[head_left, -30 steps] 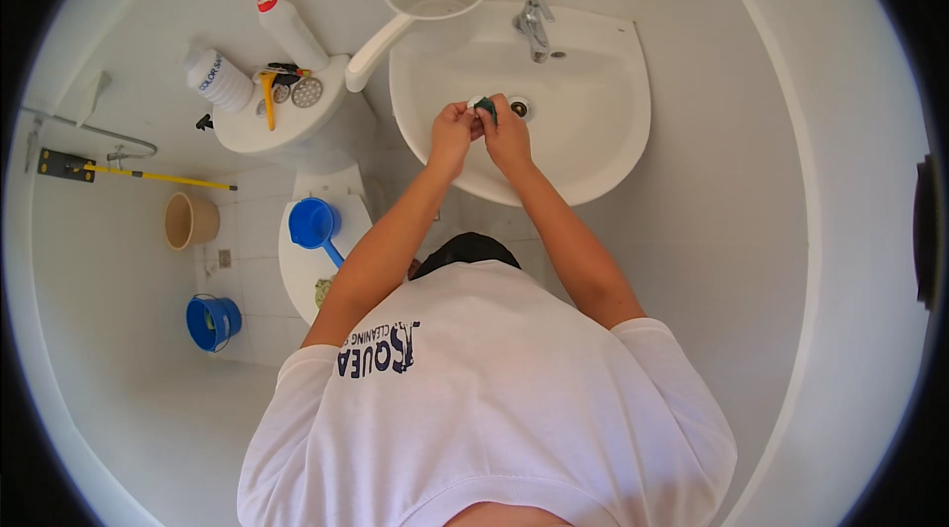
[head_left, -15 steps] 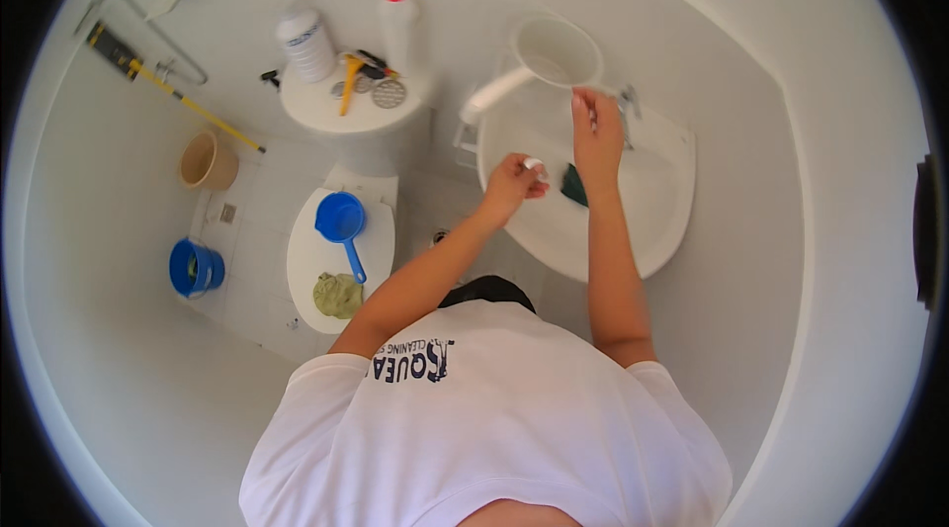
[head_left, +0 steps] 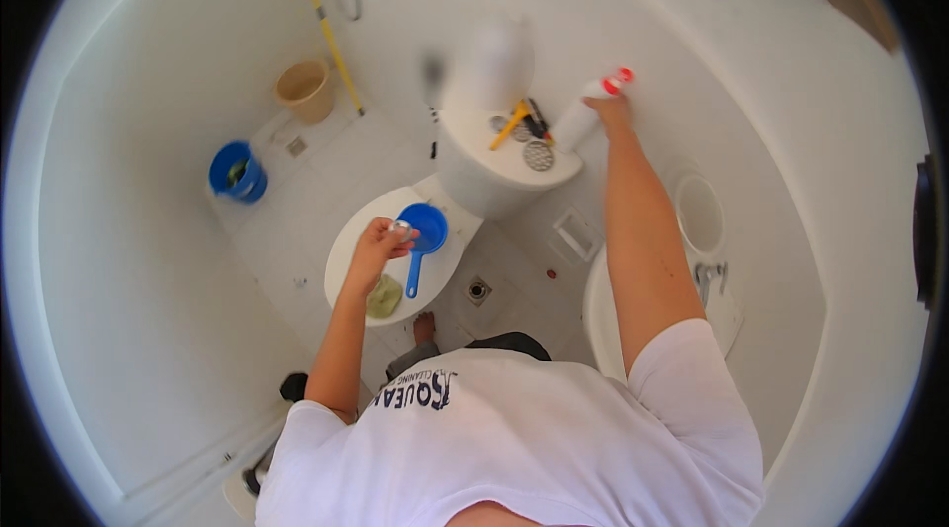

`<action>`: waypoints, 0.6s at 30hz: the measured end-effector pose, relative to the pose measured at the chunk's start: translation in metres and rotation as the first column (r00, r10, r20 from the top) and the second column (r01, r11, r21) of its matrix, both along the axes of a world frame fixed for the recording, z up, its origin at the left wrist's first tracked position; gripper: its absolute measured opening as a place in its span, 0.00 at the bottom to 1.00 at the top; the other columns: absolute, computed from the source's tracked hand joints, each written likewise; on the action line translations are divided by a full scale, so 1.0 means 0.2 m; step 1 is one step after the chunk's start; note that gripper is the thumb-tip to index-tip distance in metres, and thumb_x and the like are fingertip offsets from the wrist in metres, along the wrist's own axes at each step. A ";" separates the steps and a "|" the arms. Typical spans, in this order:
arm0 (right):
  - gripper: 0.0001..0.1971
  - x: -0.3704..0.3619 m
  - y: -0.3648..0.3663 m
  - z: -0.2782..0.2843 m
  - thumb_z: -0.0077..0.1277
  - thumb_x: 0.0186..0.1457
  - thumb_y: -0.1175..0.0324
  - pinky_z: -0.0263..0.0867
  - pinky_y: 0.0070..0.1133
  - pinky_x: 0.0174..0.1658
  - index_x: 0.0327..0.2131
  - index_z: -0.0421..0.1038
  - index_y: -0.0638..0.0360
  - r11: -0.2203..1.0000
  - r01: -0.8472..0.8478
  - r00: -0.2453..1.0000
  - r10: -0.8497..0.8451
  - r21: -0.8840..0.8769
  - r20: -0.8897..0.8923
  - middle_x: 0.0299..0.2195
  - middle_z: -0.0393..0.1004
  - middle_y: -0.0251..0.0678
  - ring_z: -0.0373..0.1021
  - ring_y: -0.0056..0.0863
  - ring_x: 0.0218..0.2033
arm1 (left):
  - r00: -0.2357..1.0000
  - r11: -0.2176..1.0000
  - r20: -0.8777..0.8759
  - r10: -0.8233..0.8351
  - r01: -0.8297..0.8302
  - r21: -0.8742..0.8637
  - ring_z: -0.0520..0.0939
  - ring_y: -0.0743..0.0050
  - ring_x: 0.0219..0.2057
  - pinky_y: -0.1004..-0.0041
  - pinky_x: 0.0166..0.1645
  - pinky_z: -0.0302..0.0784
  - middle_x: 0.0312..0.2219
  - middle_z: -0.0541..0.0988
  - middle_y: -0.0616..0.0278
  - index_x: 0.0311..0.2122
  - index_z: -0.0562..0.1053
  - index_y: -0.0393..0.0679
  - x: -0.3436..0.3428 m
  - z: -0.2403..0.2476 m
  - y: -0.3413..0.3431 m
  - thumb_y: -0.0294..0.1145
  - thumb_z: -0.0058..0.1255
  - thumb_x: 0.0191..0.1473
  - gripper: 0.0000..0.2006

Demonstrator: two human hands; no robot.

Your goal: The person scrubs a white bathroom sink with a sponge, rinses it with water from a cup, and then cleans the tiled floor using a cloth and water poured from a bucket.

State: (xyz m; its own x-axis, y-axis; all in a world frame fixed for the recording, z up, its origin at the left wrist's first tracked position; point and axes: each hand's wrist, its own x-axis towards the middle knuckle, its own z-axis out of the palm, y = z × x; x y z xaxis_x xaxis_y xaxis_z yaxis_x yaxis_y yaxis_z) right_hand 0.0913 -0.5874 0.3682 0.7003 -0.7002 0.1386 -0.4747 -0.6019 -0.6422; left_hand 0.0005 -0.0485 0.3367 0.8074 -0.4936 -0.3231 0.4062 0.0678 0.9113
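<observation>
My left hand (head_left: pixel 374 250) is closed around a small round silvery-white piece (head_left: pixel 400 228), whose exact kind I cannot make out. It is above the toilet lid (head_left: pixel 348 248), beside a blue dipper (head_left: pixel 427 227) and a green cloth (head_left: pixel 385 297). At the far right end of the toilet tank (head_left: pixel 465 156), my stretched right arm ends in my right hand (head_left: pixel 611 114), wrapped round the upper part of a white bottle (head_left: pixel 579 126) with a red cap. Near the bottle lie a yellow-handled tool (head_left: pixel 508 127) and round metal drain covers (head_left: pixel 538 155).
A blurred white jug (head_left: pixel 491 62) stands on the tank. The sink (head_left: pixel 601 314), partly behind my right arm, has a whitish dipper (head_left: pixel 700 215) at its far edge. A beige bucket (head_left: pixel 305 92), a blue bucket (head_left: pixel 237 173) and a yellow pole (head_left: pixel 334 47) are at far left.
My hands have left the sink. The left one moved left over the toilet with the small piece; the right one reached the tank and took hold of the red-capped bottle. The view turned left.
</observation>
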 end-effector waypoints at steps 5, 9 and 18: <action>0.34 -0.01 0.49 0.13 0.62 0.31 0.56 0.61 0.28 0.45 0.42 0.62 0.63 0.979 0.192 0.954 -0.203 0.073 0.222 0.40 0.68 0.44 0.66 0.39 0.41 | 0.916 0.929 -0.155 0.370 -0.369 0.035 0.74 0.78 0.34 0.78 0.39 0.71 0.37 0.75 0.58 0.43 0.62 0.40 -0.11 -0.15 0.41 0.33 0.40 0.54 0.13; 0.28 -0.10 0.63 0.46 0.60 0.35 0.58 0.60 0.26 0.44 0.40 0.64 0.61 0.997 0.056 0.930 -0.035 -0.048 0.367 0.38 0.70 0.40 0.67 0.36 0.39 | 0.903 0.922 -0.253 0.348 -0.379 -0.084 0.74 0.78 0.34 0.79 0.39 0.70 0.38 0.74 0.58 0.43 0.64 0.38 -0.05 -0.14 0.31 0.33 0.39 0.54 0.13; 0.27 -0.36 1.03 1.27 0.55 0.41 0.62 0.61 0.25 0.43 0.46 0.60 0.59 0.803 -0.298 0.765 0.524 -0.515 0.374 0.37 0.70 0.44 0.67 0.38 0.38 | 0.993 0.932 -0.089 0.076 -0.102 -0.348 0.74 0.78 0.34 0.79 0.38 0.71 0.32 0.73 0.61 0.40 0.65 0.37 0.19 0.34 -0.42 0.31 0.40 0.54 0.11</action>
State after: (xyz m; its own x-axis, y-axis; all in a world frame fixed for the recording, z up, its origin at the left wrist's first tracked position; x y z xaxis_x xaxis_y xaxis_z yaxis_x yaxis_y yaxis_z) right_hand 0.0193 -0.3819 0.6221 0.6659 -0.1564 0.7295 0.1825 -0.9139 -0.3625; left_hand 0.0381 -0.1322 0.4040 0.8339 -0.5136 -0.2019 0.4484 0.4173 0.7905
